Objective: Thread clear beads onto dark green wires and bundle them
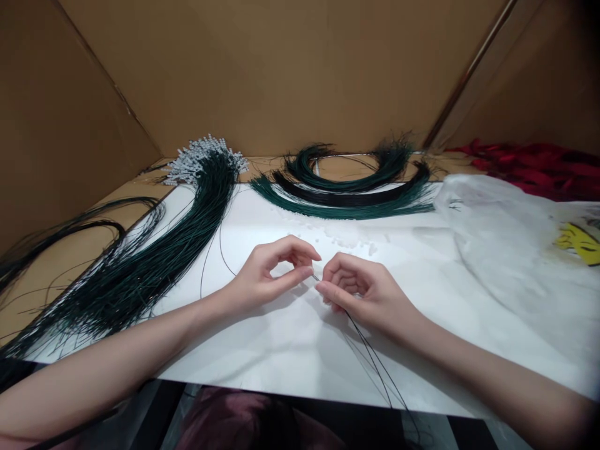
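Both hands pinch a thin dark wire [370, 356] at mid-worktop: left hand [267, 275] nips its tip, perhaps with a bead; right hand [356, 290] grips just behind. Light, springy, slippery; hold near the end.

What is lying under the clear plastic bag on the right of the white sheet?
Under the plastic bag a yellow item shows through, on the white sheet. Anything else beneath is too blurred to tell.

wire bundle [140, 262] left, plastic bag [506, 250] right
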### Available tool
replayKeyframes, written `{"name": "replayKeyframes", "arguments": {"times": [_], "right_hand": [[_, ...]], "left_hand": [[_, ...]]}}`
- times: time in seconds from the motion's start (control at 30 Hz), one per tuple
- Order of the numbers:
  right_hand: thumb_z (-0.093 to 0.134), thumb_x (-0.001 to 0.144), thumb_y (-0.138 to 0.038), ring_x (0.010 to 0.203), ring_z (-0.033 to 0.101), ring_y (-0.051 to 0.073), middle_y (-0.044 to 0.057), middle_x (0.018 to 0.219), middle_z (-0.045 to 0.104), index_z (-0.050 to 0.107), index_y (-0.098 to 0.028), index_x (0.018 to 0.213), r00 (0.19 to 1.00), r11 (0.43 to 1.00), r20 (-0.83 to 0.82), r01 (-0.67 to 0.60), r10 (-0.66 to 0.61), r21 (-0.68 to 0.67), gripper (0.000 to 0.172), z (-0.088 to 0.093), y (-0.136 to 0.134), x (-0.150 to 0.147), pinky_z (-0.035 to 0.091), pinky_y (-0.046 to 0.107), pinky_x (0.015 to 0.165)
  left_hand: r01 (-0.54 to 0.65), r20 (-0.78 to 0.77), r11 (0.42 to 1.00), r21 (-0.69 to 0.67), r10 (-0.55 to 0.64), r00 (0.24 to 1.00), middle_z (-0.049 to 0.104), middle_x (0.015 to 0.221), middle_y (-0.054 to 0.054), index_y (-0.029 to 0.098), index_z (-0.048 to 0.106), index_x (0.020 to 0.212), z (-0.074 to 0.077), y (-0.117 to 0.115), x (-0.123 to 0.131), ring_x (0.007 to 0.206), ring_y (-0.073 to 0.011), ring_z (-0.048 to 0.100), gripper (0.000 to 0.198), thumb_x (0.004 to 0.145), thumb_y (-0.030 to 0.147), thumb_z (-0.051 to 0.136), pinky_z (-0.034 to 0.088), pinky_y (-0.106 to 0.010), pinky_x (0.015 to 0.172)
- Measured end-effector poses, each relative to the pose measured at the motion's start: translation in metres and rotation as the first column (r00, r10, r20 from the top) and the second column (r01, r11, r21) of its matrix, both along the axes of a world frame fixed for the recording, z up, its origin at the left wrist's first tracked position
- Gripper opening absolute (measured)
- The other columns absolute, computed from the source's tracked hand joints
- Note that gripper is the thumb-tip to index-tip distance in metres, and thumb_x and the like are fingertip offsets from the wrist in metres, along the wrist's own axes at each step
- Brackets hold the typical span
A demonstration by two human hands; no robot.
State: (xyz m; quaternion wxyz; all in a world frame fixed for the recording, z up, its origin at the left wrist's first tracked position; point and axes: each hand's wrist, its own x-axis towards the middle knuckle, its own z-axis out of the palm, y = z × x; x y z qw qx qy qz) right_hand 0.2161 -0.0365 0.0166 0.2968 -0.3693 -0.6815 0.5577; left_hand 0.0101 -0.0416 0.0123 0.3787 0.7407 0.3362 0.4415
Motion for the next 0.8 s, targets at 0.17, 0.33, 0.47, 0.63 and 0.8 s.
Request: {"name": "replayKeyframes", "arguments": {"times": [0.17, 0.33, 0.47, 0.63, 0.8], "right_hand": [[0.065, 0.086, -0.029, 0.053, 0.057, 0.009, -0.002, 0.066, 0.06, 0.057, -0.017, 0.083, 1.0, 0.994, -0.021, -0.008, 0.006, -0.109, 0.015, 0.0, 0.001, 0.001, 0.05, 0.021, 0.055], [0.066, 0.083, -0.032, 0.053, 0.057, 0.01, 0.001, 0.065, 0.061, 0.064, -0.014, 0.084, 1.0, 0.988, -0.001, 0.002, -0.002, -0.154, 0.018, -0.003, 0.003, 0.001, 0.051, 0.024, 0.054], [0.066, 0.083, -0.032, 0.055, 0.058, 0.011, 0.002, 0.068, 0.063, 0.063, -0.014, 0.079, 1.0, 0.99, -0.023, -0.01, 0.006, -0.142, 0.018, -0.002, 0.002, 0.0, 0.052, 0.025, 0.057], [0.065, 0.084, -0.028, 0.058, 0.06, 0.01, 0.002, 0.071, 0.065, 0.062, -0.014, 0.078, 0.998, 0.988, -0.064, -0.025, 0.015, -0.154, 0.015, 0.001, 0.002, -0.001, 0.051, 0.024, 0.059], [0.065, 0.082, -0.027, 0.055, 0.057, 0.009, 0.0, 0.067, 0.061, 0.063, -0.015, 0.078, 0.997, 0.987, -0.074, -0.017, 0.005, -0.163, 0.014, -0.001, 0.002, -0.001, 0.049, 0.023, 0.056]], "left_hand": [[-0.107, -0.107, 0.994, 0.031, 0.11, 0.988, 0.066, 0.1, -0.006, 0.017, 0.064, 0.106, 0.005, 0.017, -0.007, 0.088, -0.0145, 0.062, 0.019, 0.093, 0.029, 0.056, 0.049, -0.026, 0.08], [-0.253, -0.422, 0.934, 0.252, 0.341, 0.84, 0.062, 0.093, -0.005, 0.017, 0.068, 0.099, -0.005, 0.048, -0.018, 0.076, -0.0143, 0.055, 0.019, 0.092, 0.029, 0.055, 0.045, -0.027, 0.07], [-0.204, -0.476, 0.93, 0.305, 0.335, 0.813, 0.061, 0.094, -0.005, 0.018, 0.068, 0.094, -0.015, 0.06, -0.018, 0.081, -0.0162, 0.055, 0.011, 0.088, 0.023, 0.059, 0.044, -0.028, 0.073], [-0.166, -0.493, 0.928, 0.334, 0.322, 0.808, 0.061, 0.091, -0.004, 0.018, 0.068, 0.09, -0.016, 0.062, -0.014, 0.08, -0.016, 0.055, 0.01, 0.088, 0.018, 0.058, 0.042, -0.028, 0.072], [-0.124, -0.513, 0.927, 0.355, 0.304, 0.803, 0.062, 0.088, -0.004, 0.017, 0.064, 0.086, -0.013, 0.061, -0.015, 0.08, -0.0163, 0.056, 0.01, 0.089, 0.015, 0.055, 0.042, -0.028, 0.074]]}}
